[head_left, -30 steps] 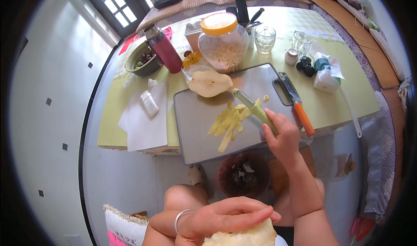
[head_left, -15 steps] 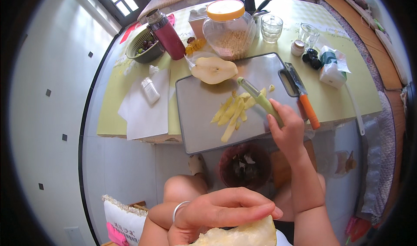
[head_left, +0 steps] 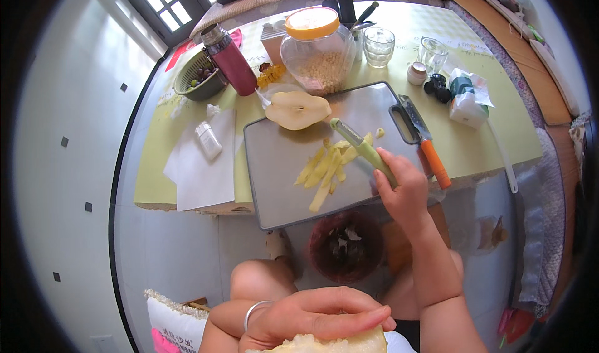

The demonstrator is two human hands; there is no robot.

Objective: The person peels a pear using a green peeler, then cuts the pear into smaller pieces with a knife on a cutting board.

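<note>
Close to the lower edge, my left hand (head_left: 321, 314) wraps over a pale, rough-fleshed piece of pear (head_left: 337, 343), most of which falls outside the picture. My right hand (head_left: 402, 181) grips a green-handled peeler (head_left: 369, 153), its serrated metal head pointing up and left above a grey cutting board (head_left: 274, 188). Strips of yellow-green peel (head_left: 327, 167) lie in a loose pile on the board, left of the peeler. At the board's far edge rests a pear half (head_left: 297, 110), cut face showing. A knife with an orange handle (head_left: 435, 164) lies beside the board's right end.
Behind the board stand a big jar with a yellow lid (head_left: 317, 53), a maroon flask (head_left: 232, 66) and a glass (head_left: 379, 47). A basket of grapes (head_left: 199, 78) is at far left; a tissue pack (head_left: 468, 100) sits right. Below the table is a dark red bin (head_left: 346, 247).
The view has shifted slightly, so the table and its things sit a little further left and lower. Both hands keep their holds, the peeler still over the board.
</note>
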